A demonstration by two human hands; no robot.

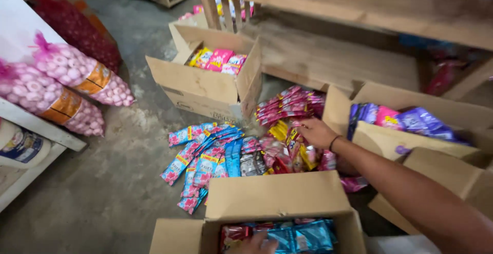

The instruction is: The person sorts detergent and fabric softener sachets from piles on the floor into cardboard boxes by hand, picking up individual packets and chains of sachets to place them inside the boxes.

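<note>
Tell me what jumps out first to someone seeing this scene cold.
The bright heap of sachet strips fanned over the concrete floor, blue and pink at left, red and yellow where the right hand reaches in. Open cardboard boxes ring it, and the left hand rests in the nearest one, on shiny blue packets.

Sachet pile (287, 146) heaped on floor.
</note>
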